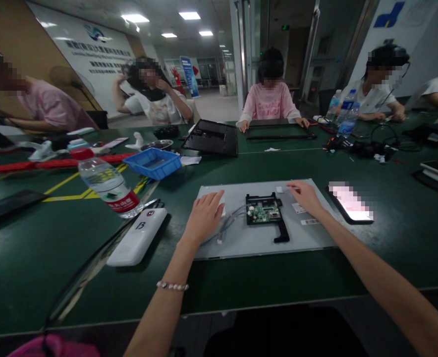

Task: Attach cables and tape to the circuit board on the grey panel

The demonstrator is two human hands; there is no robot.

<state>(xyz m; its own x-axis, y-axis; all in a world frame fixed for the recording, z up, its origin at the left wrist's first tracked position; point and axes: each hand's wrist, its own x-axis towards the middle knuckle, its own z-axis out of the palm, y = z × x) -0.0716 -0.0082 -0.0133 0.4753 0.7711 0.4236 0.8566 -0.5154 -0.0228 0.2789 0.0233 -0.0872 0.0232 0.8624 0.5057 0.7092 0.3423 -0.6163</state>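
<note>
A flat grey panel (pixel 234 248) lies on the green table in front of me. On it sits a black plastic bracket (pixel 283 230) around a green circuit board (pixel 263 213), with thin grey-blue wires (pixel 228 225) running left from the board. My left hand (pixel 204 215) rests over the panel's left part, its fingers stretched out and holding nothing visible. Over the upper right part is my right hand (pixel 306 196), its fingers loosely bent and pointing left, near a small white tab (pixel 279 189). Nothing shows in its grasp.
Left of the panel are a white power bank (pixel 137 238), a tilted water bottle (pixel 109 186) and a blue tray (pixel 154 163). A lit phone (pixel 351 203) lies on the right. Across the table, a person (pixel 269 99) holds a black frame (pixel 278 131); a black cover (pixel 211 138) lies beside it.
</note>
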